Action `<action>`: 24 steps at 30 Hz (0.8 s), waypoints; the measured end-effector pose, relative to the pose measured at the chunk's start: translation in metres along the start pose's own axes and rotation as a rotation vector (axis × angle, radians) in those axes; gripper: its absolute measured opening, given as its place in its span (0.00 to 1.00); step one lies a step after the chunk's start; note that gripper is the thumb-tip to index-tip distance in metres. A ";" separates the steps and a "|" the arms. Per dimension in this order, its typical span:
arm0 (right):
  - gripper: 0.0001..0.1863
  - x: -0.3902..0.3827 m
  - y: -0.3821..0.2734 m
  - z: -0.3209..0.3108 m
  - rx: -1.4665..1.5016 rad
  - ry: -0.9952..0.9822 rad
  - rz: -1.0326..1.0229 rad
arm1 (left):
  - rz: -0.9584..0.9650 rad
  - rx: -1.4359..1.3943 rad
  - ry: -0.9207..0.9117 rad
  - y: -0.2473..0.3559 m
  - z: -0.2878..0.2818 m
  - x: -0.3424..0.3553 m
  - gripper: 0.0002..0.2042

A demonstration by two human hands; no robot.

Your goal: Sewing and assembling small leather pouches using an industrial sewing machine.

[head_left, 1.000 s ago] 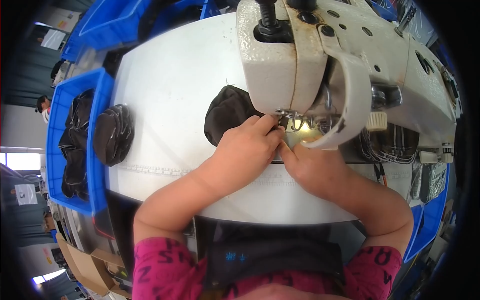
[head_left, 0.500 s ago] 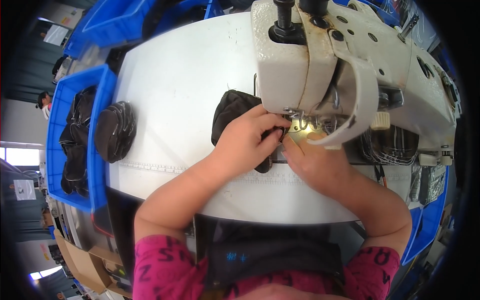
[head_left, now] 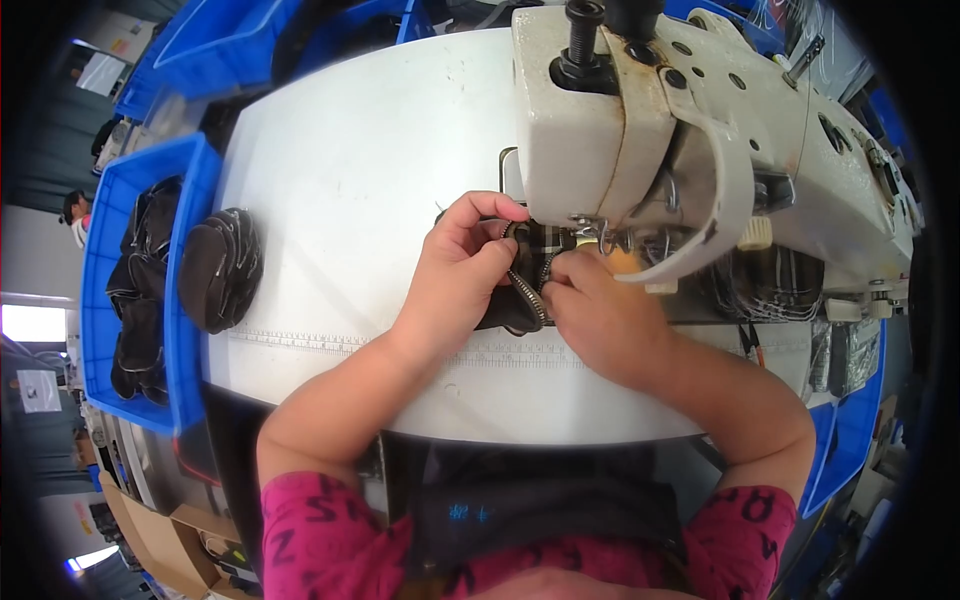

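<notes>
A dark zippered pouch [head_left: 530,318] lies on the white table just in front of the sewing machine [head_left: 565,150]. Its metal zipper is parted, and a plaid inside shows between the two toothed edges. My left hand [head_left: 455,270] pinches the pouch's left zipper edge between thumb and fingers. On the other side, my right hand [head_left: 610,320] is closed on the right zipper edge, close to the machine's needle area; its fingertips are partly hidden. Much of the pouch's body is covered by my left hand.
Left on the table stands a stack of dark oval fabric pieces [head_left: 220,270], beside a blue bin [head_left: 188,340] with more dark pieces. Stacked plaid pieces [head_left: 770,288] lie under the machine arm. A small tool with orange on it [head_left: 755,345] rests at the right. A printed ruler [head_left: 290,342] crosses the table.
The pouch has been turned and drawn open, so its plaid inside now shows. My hands have moved slightly apart, the left one leftward; the right has come away from the lit needle plate.
</notes>
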State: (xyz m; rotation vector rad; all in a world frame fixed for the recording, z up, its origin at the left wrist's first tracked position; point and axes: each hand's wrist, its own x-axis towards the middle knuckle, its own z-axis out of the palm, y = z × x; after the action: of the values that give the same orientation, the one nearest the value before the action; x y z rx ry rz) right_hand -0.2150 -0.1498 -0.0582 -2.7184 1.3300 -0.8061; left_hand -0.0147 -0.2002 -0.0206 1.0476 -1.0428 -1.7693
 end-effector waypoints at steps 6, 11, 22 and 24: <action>0.15 0.002 -0.003 -0.001 0.164 0.078 -0.001 | 0.804 1.006 -0.187 0.002 -0.009 0.004 0.14; 0.13 0.005 0.001 -0.010 0.243 0.046 -0.023 | 0.638 1.107 -0.418 0.021 -0.009 -0.003 0.14; 0.11 -0.004 0.009 -0.002 0.344 -0.006 -0.070 | 0.514 1.218 -0.509 0.019 -0.016 0.001 0.07; 0.10 -0.007 0.013 0.000 0.310 -0.050 -0.086 | 0.454 1.202 -0.516 0.023 -0.014 0.000 0.09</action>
State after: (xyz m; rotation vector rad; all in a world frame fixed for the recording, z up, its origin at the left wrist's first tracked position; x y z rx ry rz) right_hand -0.2274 -0.1530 -0.0644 -2.5453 0.9894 -0.8629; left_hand 0.0035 -0.2116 -0.0039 0.8458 -2.5861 -0.9423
